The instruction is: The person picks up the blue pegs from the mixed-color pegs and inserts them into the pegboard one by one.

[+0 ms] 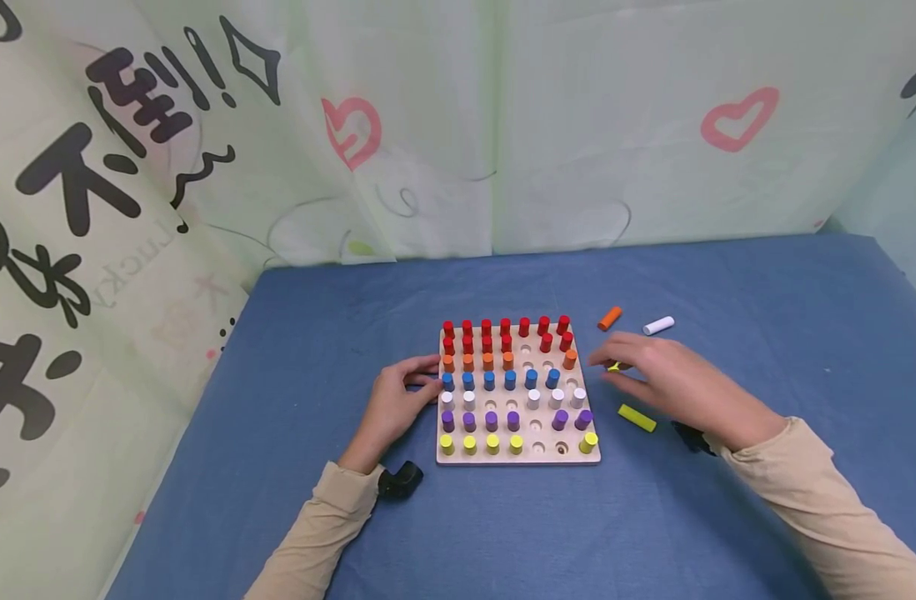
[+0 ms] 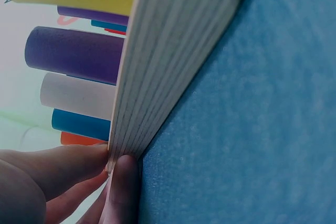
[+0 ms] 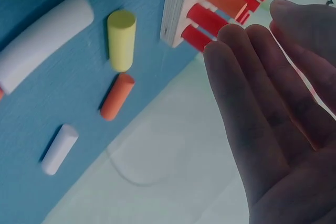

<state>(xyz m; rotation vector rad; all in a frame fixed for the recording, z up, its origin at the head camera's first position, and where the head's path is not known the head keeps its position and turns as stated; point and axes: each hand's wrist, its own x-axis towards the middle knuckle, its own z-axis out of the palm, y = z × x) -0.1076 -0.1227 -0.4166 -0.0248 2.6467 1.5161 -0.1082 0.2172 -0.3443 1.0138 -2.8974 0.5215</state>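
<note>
A wooden pegboard (image 1: 551, 457) lies flat, with coloured pegs upright in rows: red, orange, blue, white, purple and yellow. My left hand (image 1: 397, 392) holds its left edge, the fingertips (image 2: 125, 182) against the layered wood in the left wrist view. My right hand (image 1: 656, 375) hovers just off the board's right side, its fingers extended with a gap between thumb and fingers. Below them, partly covered in the head view, is a yellow peg (image 3: 122, 40); the right wrist view shows it on the cloth, apart from the fingers.
Loose on the blue cloth (image 1: 277, 333) right of the board lie an orange peg (image 1: 610, 318), a white peg (image 1: 658, 325) and another yellow peg (image 1: 638, 417). A large pale peg (image 3: 47, 40) fills the right wrist view's upper left. A printed curtain (image 1: 578, 167) hangs behind.
</note>
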